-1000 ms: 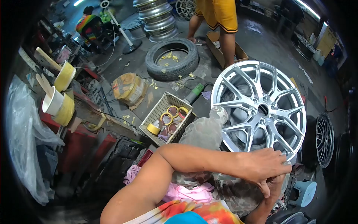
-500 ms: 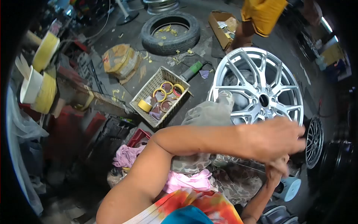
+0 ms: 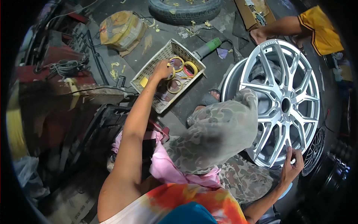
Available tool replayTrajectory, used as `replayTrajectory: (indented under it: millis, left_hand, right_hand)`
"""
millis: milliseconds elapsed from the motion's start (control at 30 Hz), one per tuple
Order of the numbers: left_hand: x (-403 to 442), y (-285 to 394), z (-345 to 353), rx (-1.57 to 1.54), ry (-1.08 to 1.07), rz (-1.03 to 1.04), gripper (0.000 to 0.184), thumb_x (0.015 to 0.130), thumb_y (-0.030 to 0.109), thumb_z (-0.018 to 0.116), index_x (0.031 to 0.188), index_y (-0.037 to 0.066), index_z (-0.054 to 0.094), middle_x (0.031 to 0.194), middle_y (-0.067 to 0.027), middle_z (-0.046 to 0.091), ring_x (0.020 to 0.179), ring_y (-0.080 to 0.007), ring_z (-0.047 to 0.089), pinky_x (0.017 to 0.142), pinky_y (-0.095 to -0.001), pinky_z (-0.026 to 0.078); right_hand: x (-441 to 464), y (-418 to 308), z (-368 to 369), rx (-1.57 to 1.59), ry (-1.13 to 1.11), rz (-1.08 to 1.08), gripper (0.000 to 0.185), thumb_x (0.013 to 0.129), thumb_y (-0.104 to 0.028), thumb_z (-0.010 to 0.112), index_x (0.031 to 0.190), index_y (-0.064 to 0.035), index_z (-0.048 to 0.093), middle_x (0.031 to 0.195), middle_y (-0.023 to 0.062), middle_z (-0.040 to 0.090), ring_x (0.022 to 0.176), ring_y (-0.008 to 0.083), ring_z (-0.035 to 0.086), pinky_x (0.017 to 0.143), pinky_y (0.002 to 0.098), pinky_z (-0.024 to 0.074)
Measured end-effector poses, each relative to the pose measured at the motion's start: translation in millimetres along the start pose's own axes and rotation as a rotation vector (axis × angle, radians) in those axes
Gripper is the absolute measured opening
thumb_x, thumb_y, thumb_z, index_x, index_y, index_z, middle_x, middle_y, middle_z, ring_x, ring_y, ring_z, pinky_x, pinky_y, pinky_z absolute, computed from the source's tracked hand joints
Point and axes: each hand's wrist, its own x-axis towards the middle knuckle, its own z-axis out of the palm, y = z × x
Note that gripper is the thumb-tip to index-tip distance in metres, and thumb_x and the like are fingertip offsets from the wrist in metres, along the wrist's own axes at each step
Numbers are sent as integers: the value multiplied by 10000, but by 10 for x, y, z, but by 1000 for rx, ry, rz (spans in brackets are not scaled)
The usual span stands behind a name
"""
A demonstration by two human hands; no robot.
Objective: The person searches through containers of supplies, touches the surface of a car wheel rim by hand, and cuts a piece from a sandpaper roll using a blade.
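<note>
My left hand point(image 3: 163, 70) reaches into a cream perforated plastic basket point(image 3: 152, 103), its fingers closed at the edge of a yellow tape roll point(image 3: 172, 73). More tape rolls and brown-purple sanding pieces lie around it in the basket. A silver multi-spoke alloy wheel rim point(image 3: 276, 103) leans against my camouflage-covered knee point(image 3: 227, 127). At its lower edge is my right hand point(image 3: 292, 166), fingers curled with thumb and a fingertip close together. A small pale spot shows between them, too small to name.
A green-handled power tool point(image 3: 209, 47) lies behind the basket. Farther back are a tyre point(image 3: 182, 13), a taped round bundle point(image 3: 121, 31) and a cardboard box point(image 3: 244, 15). Another person's leg point(image 3: 279, 30) stands beyond the rim. A dark mesh wheel point(image 3: 314, 153) stands at right.
My left hand has moved from the rim's lower edge across to the basket and down into it. My right hand stays by the rim. The view has shifted; the other person's leg appears farther right.
</note>
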Motion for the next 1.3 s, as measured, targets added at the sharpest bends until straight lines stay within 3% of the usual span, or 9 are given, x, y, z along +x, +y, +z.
replayTrajectory:
  millis: [100, 233, 333, 433, 733, 867, 967, 1167, 1300]
  left_hand:
    - [22, -102, 245, 84, 17, -133, 520, 916, 289, 675, 1393, 85, 635, 1481, -234, 570, 1277, -461, 619, 1116, -524, 482]
    - [-44, -4, 270, 159, 80, -134, 531, 892, 235, 707, 1388, 63, 625, 1480, -273, 526, 1260, -468, 632, 1094, -539, 503]
    - [-6, -133, 195, 323, -64, -244, 471, 874, 161, 722, 1320, 27, 653, 1383, -299, 583, 1202, -440, 676, 1025, -534, 553]
    - [-122, -423, 129, 528, -91, -94, 298, 865, 79, 702, 1149, -8, 733, 1165, -253, 710, 1043, -415, 745, 887, -501, 613]
    - [-684, -382, -144, 565, -202, -6, 153, 829, 97, 697, 919, 26, 797, 964, -235, 770, 935, -420, 763, 838, -519, 615]
    - [-457, -152, -111, 535, -295, -43, 223, 848, 95, 696, 1037, 13, 781, 1057, -234, 762, 982, -384, 764, 856, -491, 611]
    - [-184, -80, 66, 440, -169, 9, 276, 839, 97, 700, 1095, 15, 766, 1070, -233, 762, 1005, -400, 755, 863, -494, 608]
    - [-56, -105, 107, 312, -205, -313, 426, 813, 218, 800, 1181, 10, 744, 1191, -233, 753, 1156, -391, 723, 985, -479, 580]
    - [-270, -380, 327, 325, -367, -360, 507, 792, 277, 837, 1210, 9, 738, 1257, -237, 734, 1200, -381, 706, 1010, -454, 574]
  right_hand:
    - [66, 118, 46, -49, -27, 50, 243, 1006, -84, 719, 860, 73, 603, 719, 36, 527, 648, 97, 417, 601, 289, 355]
    - [73, 238, 63, -91, -51, 90, 250, 1012, -94, 714, 862, 70, 600, 710, 37, 509, 652, 105, 413, 603, 297, 351]
    - [98, 198, 68, -106, -56, 113, 209, 1007, -81, 706, 879, 70, 638, 721, 47, 539, 649, 119, 439, 610, 311, 364]
    - [119, 193, 50, -133, -62, 137, 179, 1005, -76, 694, 905, 73, 676, 741, 63, 584, 654, 136, 478, 624, 323, 388]
    - [105, 462, 46, -186, -29, 174, 240, 1043, -122, 680, 911, 70, 623, 754, 63, 572, 693, 126, 446, 640, 307, 388]
    - [84, 453, 54, -130, -16, 137, 245, 1038, -122, 688, 902, 70, 621, 748, 53, 561, 685, 122, 429, 628, 310, 376]
    - [84, 421, 33, -153, -30, 202, 262, 1034, -126, 682, 896, 87, 617, 740, 94, 583, 683, 178, 470, 661, 349, 412]
    - [72, 433, 40, -95, -9, 231, 273, 1042, -124, 673, 895, 92, 594, 747, 101, 584, 698, 188, 456, 676, 355, 421]
    - [70, 549, 51, -132, -20, 169, 275, 1054, -154, 679, 922, 79, 620, 765, 54, 556, 719, 126, 436, 646, 302, 387]
